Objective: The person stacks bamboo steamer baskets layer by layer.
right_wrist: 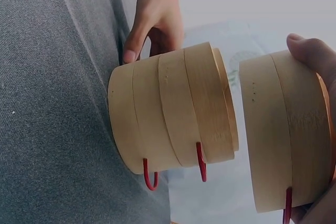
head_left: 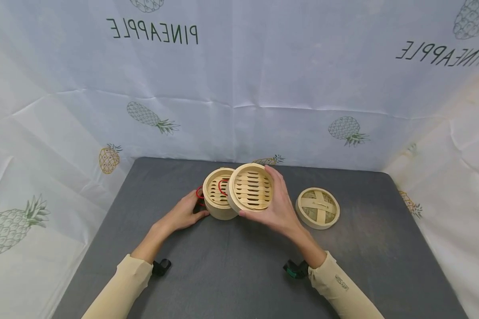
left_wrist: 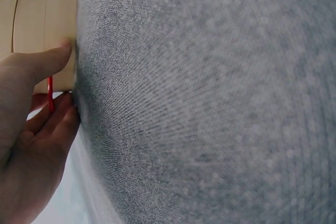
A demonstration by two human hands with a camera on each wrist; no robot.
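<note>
Between clamped fingers of right hand point(head_left: 281, 209), round pale bamboo steamer tier point(head_left: 250, 189) is held tilted, apart from round bamboo steamer stack point(head_left: 220, 212) on dark grey bench point(head_left: 215, 274). Stack steadied low by left hand point(head_left: 185, 212), fingers clamped at side. Farther right, round woven bamboo lid point(head_left: 318, 208). Step judged tier transfer, direction unclear; for seating, levelling and centring called for.
</note>
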